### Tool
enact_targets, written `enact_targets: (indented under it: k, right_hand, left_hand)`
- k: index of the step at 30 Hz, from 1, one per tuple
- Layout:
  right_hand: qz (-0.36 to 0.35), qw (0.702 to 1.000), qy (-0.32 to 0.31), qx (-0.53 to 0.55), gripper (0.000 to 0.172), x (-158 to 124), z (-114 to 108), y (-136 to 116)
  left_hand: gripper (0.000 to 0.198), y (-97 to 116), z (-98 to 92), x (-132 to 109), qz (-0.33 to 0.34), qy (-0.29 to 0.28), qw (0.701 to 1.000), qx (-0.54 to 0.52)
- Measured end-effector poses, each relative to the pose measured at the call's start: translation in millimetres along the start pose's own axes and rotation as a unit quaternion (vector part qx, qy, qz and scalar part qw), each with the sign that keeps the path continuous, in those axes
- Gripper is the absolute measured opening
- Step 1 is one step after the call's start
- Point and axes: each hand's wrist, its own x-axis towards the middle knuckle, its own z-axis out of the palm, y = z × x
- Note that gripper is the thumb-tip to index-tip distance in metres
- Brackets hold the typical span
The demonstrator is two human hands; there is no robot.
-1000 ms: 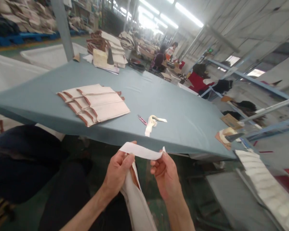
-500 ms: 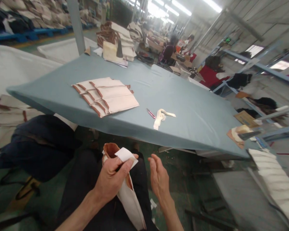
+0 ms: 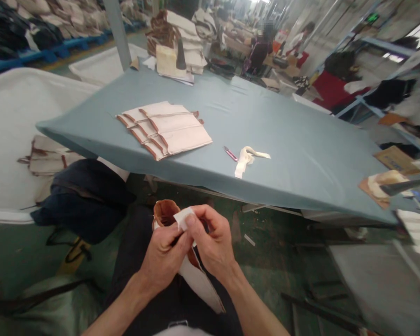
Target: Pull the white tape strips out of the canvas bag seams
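Note:
A cream fabric piece with a brown inner side (image 3: 201, 282) hangs over my lap, its brown end curled open like a tube. My left hand (image 3: 164, 254) is closed around its upper part. Between both hands a small white slip (image 3: 184, 217) sticks up, paper or tape, I cannot tell which. My right hand (image 3: 213, 240) pinches this slip between thumb and fingers, touching the left fingertips. What lies under the fingers is hidden.
Ahead stands a table with a blue-grey cover (image 3: 294, 154). On it lie overlapping cream pieces with brown edges (image 3: 178, 126), small pink-handled snips (image 3: 230, 154) and a cream strip (image 3: 245, 161). A dark blue bag (image 3: 80, 200) sits at left. Farther back, a person (image 3: 259, 51) sits.
My right hand has moved left from open beside the work and now pinches the white slip. Less of the slip shows. The view has shifted, so the table appears farther right.

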Motion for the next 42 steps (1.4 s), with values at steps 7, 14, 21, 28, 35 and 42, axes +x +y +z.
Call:
enact_targets:
  k: [7, 14, 21, 28, 35, 42]
  right_hand:
    - [0.09, 0.98, 0.091, 0.153, 0.049, -1, 2, 49]
    - [0.218, 0.967, 0.009, 0.135, 0.059, -50, 27, 97]
    - [0.237, 0.966, -0.034, 0.102, 0.06, -48, 27, 110]
    - [0.145, 0.985, -0.096, 0.019, 0.042, -34, -11, 20]
    - [0.081, 0.984, -0.112, -0.11, 0.029, -25, -21, -39]
    - [0.057, 0.982, -0.093, -0.155, 0.026, -20, -13, -36]
  left_hand:
    - [0.063, -34, -24.7, -13, -0.116, 0.048, 0.991, -0.037]
    - [0.04, -54, -56.7, -46, -0.132, -0.03, 0.989, 0.061]
    - [0.032, -46, -70.1, -57, -0.145, -0.052, 0.981, 0.122]
    - [0.035, -18, -61.8, -29, -0.087, -0.059, 0.991, 0.079]
    - [0.033, 19, -51.2, -9, -0.083, -0.101, 0.99, -0.052]
    - [0.036, 18, -44.7, -6, -0.049, -0.077, 0.993, -0.073]
